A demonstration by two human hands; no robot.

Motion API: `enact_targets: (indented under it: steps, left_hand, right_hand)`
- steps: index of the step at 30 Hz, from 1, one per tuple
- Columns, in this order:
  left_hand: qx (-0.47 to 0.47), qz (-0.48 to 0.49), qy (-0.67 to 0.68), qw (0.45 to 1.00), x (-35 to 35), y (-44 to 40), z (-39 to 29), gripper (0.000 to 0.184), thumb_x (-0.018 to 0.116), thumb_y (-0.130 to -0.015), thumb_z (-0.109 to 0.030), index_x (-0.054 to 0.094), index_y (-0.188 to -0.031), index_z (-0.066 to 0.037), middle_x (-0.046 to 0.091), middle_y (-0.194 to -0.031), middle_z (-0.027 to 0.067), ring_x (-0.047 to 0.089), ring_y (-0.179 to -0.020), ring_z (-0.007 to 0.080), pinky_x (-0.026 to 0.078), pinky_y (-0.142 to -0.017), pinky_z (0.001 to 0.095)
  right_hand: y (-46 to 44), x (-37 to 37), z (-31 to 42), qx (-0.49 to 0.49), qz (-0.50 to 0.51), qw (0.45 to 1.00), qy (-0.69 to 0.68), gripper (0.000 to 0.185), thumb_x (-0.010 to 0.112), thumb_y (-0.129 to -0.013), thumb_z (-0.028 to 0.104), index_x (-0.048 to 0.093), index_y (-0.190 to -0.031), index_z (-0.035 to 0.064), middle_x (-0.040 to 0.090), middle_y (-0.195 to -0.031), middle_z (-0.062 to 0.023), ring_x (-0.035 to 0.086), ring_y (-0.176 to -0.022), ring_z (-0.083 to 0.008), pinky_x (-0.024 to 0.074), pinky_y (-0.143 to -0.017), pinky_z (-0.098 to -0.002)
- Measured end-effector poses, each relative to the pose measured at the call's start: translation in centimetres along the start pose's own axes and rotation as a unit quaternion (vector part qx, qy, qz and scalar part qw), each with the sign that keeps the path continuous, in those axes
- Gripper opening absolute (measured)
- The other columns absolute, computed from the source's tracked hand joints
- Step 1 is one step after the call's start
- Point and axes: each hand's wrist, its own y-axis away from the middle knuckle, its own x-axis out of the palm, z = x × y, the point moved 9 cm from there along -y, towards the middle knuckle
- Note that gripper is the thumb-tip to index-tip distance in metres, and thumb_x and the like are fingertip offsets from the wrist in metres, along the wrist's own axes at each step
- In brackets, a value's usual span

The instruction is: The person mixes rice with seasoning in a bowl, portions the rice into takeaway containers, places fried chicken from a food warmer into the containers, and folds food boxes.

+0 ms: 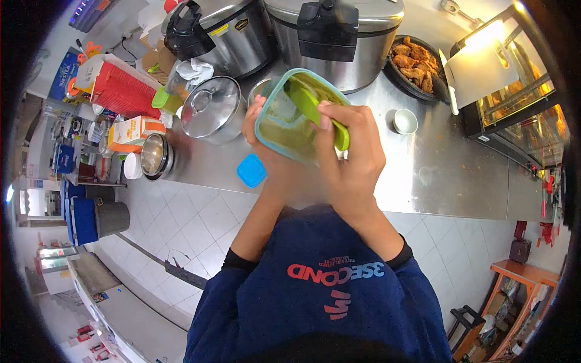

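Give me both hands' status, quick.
Left hand: closed around the side of the tilted container.
Right hand: closed on the green utensil, its far end inside the container.

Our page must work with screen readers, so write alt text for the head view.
A person's left hand holds a blue-rimmed container smeared with greenish residue, and the right hand a green utensil reaching into it. Around them, a steel counter bears a blue lid, a small white cup, large steel cookers and browned food.
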Motion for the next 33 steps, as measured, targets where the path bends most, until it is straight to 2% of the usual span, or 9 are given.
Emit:
enact_targets:
  steps: [7, 9, 15, 18, 22, 25, 27, 31, 33]
  left_hand:
    - [0.01, -0.007, -0.022, 1.0, -0.3, -0.1, -1.1, 0.081, 0.077, -0.071, -0.021, 0.025, -0.129, -0.002, 0.035, -0.124, 0.0161, 0.037, -0.121, 0.0316, 0.032, -0.103, 0.0455]
    - [-0.021, -0.023, 0.012, 0.999, -0.3, 0.6, 0.1, 0.08, 0.077, -0.071, -0.021, 0.025, -0.129, -0.002, 0.035, -0.124, 0.016, 0.037, -0.121, 0.0319, 0.032, -0.103, 0.0458]
    - [-0.071, -0.011, 0.042, 0.996, -0.4, 1.6, 2.2, 0.081, 0.077, -0.071, -0.024, 0.024, -0.129, -0.002, 0.034, -0.124, 0.0156, 0.038, -0.12, 0.0323, 0.031, -0.103, 0.0461]
    - [-0.088, -0.009, 0.068, 0.994, 0.1, 1.7, 2.8, 0.083, 0.078, -0.07, -0.025, 0.025, -0.129, -0.002, 0.034, -0.124, 0.0156, 0.038, -0.119, 0.0326, 0.031, -0.103, 0.046]
    - [0.021, -0.009, 0.028, 0.999, 0.1, 0.3, 0.3, 0.082, 0.078, -0.07, -0.026, 0.025, -0.128, -0.002, 0.034, -0.123, 0.0155, 0.039, -0.119, 0.0328, 0.033, -0.102, 0.046]
    - [0.043, -0.006, -0.024, 0.999, 0.5, 0.3, -0.4, 0.078, 0.075, -0.073, -0.026, 0.025, -0.128, -0.002, 0.035, -0.122, 0.0154, 0.038, -0.119, 0.0329, 0.033, -0.101, 0.046]
    - [0.019, -0.01, 0.005, 1.0, 0.8, 0.4, -0.4, 0.075, 0.073, -0.075, -0.025, 0.025, -0.128, -0.002, 0.034, -0.122, 0.0153, 0.038, -0.119, 0.0326, 0.033, -0.101, 0.0464]
    - [-0.023, -0.005, 0.025, 0.999, 1.3, 1.1, 0.1, 0.073, 0.071, -0.076, -0.023, 0.024, -0.129, -0.003, 0.033, -0.122, 0.0154, 0.037, -0.12, 0.0324, 0.032, -0.101, 0.0469]
    - [-0.099, -0.016, 0.16, 0.982, 1.9, 1.9, 1.2, 0.073, 0.07, -0.077, -0.023, 0.022, -0.129, -0.004, 0.033, -0.121, 0.0153, 0.037, -0.121, 0.0324, 0.032, -0.102, 0.0475]
  right_hand:
    - [1.2, 0.8, 0.7, -0.016, -0.011, 0.999, -0.029, 0.025, 0.061, -0.077, -0.007, 0.054, -0.101, -0.0032, 0.053, -0.09, -0.0176, 0.058, -0.079, -0.0307, 0.0491, -0.069, -0.0363]
    - [1.4, 1.1, 0.7, -0.016, 0.0, 0.998, -0.054, 0.025, 0.06, -0.078, -0.007, 0.054, -0.102, -0.0029, 0.052, -0.09, -0.018, 0.058, -0.078, -0.031, 0.0493, -0.068, -0.0364]
    - [1.2, 1.4, 0.3, -0.031, 0.053, 0.995, -0.078, 0.026, 0.062, -0.076, -0.006, 0.053, -0.101, -0.0024, 0.052, -0.093, -0.0158, 0.058, -0.077, -0.0302, 0.0496, -0.065, -0.0365]
    - [1.1, 1.6, 0.7, -0.024, 0.112, 0.99, -0.077, 0.024, 0.061, -0.076, -0.006, 0.053, -0.099, -0.0027, 0.053, -0.094, -0.0158, 0.058, -0.076, -0.0299, 0.0493, -0.066, -0.0363]
    - [0.5, -0.7, 0.3, -0.007, 0.032, 0.998, -0.059, 0.02, 0.06, -0.077, -0.005, 0.054, -0.095, -0.0032, 0.056, -0.093, -0.0163, 0.06, -0.079, -0.0297, 0.0496, -0.067, -0.0345]
    - [0.6, -1.0, -0.6, 0.028, -0.026, 0.999, -0.037, 0.015, 0.059, -0.079, -0.004, 0.055, -0.093, -0.0029, 0.059, -0.091, -0.0147, 0.061, -0.08, -0.026, 0.0518, -0.069, -0.0319]
    - [0.7, -0.4, -1.3, 0.054, -0.037, 0.997, -0.044, 0.008, 0.058, -0.084, -0.003, 0.057, -0.092, -0.0017, 0.063, -0.089, -0.0116, 0.064, -0.082, -0.0198, 0.0556, -0.071, -0.0283]
    - [0.6, 0.1, -0.7, 0.03, -0.028, 0.999, -0.035, 0.011, 0.063, -0.08, -0.001, 0.056, -0.088, 0.0, 0.063, -0.09, -0.0109, 0.063, -0.08, -0.0205, 0.0532, -0.069, -0.0294]
    - [0.4, 0.1, -0.3, 0.012, -0.023, 1.0, -0.016, 0.014, 0.066, -0.078, -0.001, 0.055, -0.086, 0.0012, 0.063, -0.091, -0.0104, 0.063, -0.079, -0.0212, 0.0516, -0.068, -0.0302]
